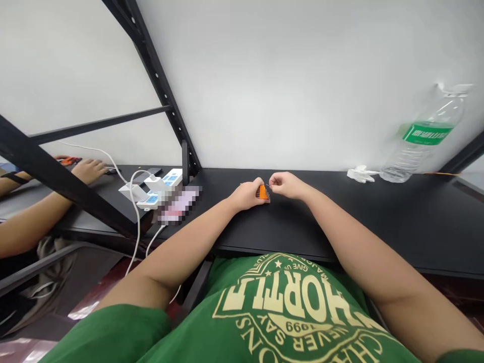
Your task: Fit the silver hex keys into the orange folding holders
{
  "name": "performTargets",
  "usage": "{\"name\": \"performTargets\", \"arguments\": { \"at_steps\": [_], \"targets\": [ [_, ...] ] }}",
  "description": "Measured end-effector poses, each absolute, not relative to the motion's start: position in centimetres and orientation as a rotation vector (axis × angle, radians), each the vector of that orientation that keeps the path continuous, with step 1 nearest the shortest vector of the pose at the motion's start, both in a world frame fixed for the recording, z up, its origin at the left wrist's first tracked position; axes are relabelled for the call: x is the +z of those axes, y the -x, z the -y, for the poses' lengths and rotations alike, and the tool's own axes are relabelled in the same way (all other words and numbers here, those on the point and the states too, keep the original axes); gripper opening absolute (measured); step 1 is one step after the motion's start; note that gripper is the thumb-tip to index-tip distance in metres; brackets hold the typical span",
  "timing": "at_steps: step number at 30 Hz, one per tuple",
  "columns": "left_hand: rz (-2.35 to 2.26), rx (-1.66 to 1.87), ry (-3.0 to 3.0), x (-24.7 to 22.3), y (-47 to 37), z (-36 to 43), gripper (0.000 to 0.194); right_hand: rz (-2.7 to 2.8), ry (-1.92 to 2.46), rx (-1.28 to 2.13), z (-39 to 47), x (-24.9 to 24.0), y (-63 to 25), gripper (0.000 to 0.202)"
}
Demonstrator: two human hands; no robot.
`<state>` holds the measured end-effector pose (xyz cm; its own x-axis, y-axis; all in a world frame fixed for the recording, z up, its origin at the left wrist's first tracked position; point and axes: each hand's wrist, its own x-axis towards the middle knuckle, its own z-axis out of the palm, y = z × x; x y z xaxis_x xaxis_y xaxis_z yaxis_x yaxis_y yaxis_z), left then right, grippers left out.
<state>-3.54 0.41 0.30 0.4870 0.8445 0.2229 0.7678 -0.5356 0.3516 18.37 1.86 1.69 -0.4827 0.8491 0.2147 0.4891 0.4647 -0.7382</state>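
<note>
My left hand (247, 195) is closed round a small orange holder (262, 192) with several thin dark metal pieces, held just above or on the black table; I cannot tell which. Just to its right, my right hand (286, 184) is closed in a pinch. A thin dark metal piece (268, 186) shows at its fingertips, close to the right side of the orange holder. Its exact kind is too small to make out, and my left fingers hide part of the holder.
A power strip (172, 177) with white plugs and cables lies left, beside a blurred phone (180, 204). A black metal frame (162, 91) rises there. Beyond it are a co-worker's hands (89, 170). Crumpled white tissue (362, 174) and a clear bottle (423, 136) stand at right.
</note>
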Motion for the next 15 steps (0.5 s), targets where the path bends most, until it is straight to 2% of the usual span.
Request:
{"name": "performTargets", "arguments": {
  "at_steps": [7,15],
  "targets": [
    [-1.34,0.57,-2.569,0.31,3.58,-0.34,0.035,2.177,1.107,0.843,-1.89,1.51,-18.54,0.01],
    [-1.277,0.603,-2.559,0.53,3.7,-0.21,0.032,2.161,1.135,0.861,-1.84,1.81,-18.88,0.011]
  ]
}}
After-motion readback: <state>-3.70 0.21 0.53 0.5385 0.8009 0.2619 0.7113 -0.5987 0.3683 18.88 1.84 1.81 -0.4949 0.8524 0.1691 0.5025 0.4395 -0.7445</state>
